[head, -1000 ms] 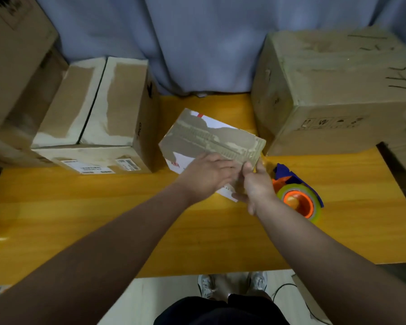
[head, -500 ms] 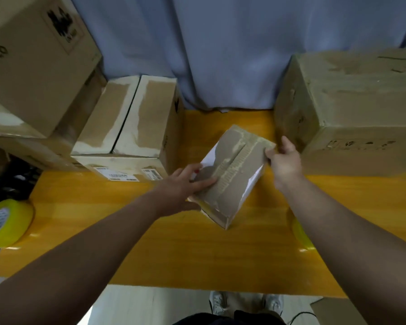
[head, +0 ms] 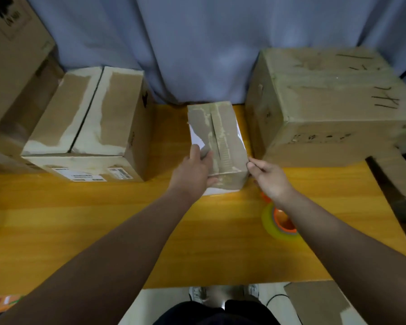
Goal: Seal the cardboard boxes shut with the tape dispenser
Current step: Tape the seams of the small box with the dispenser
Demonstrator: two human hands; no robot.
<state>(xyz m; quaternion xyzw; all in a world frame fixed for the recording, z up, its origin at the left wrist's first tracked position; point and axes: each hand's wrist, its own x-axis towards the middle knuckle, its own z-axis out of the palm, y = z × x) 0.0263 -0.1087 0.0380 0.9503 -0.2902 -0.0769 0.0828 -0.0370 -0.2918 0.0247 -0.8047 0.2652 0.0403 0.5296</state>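
A small cardboard box point(head: 223, 141) with worn tape strips along its top seam stands on the yellow table point(head: 103, 231), its long side pointing away from me. My left hand point(head: 195, 172) grips its near left corner, thumb on top. My right hand point(head: 267, 178) touches the near right corner with curled fingertips. The tape dispenser point(head: 280, 222), an orange core with a yellowish tape roll, lies on the table just under my right wrist, partly hidden by the forearm.
A medium box point(head: 92, 123) with its top flaps closed sits at the left. A large box point(head: 333, 106) stands at the right, close to the small one. More boxes point(head: 12, 57) are stacked at the far left. A blue curtain point(head: 197, 43) hangs behind.
The small box has turned from a diagonal lie to stand lengthwise, away from me. Both hands have shifted to its near corners. The camera has swung right, so the dispenser shows again.
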